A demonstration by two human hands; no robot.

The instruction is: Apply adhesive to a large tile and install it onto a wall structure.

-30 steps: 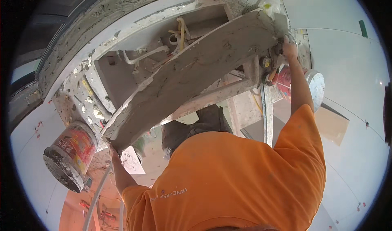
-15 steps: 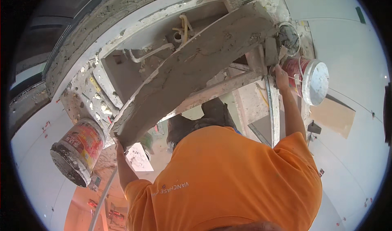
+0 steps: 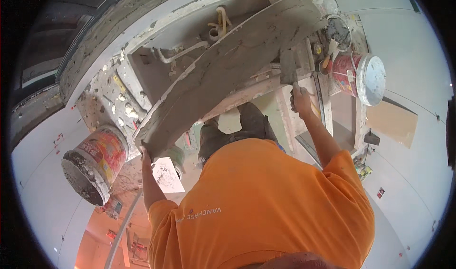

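Note:
A long slab (image 3: 213,86) coated in grey mortar lies slantwise from the near left to the far right, over a frame of narrow strips. My left hand (image 3: 144,156) grips its near-left end; the fingers are partly hidden by the edge. My right hand (image 3: 301,100) is closed round the handle of a trowel (image 3: 288,67). The mortar-smeared blade points away from me, at the slab's near edge on the right. Whether the blade touches the mortar I cannot tell.
Behind the slab is a recess with white pipes (image 3: 183,54). A mortar-crusted bucket (image 3: 102,157) lies tilted at left. At right stand a red bucket (image 3: 344,74) with a white rim and a small pail of mortar (image 3: 337,33). A tan board (image 3: 392,121) lies beyond.
My right hand has moved left with the trowel, from beside the red bucket to the slab's near edge. My left hand stays on the slab's end. The view has shifted slightly.

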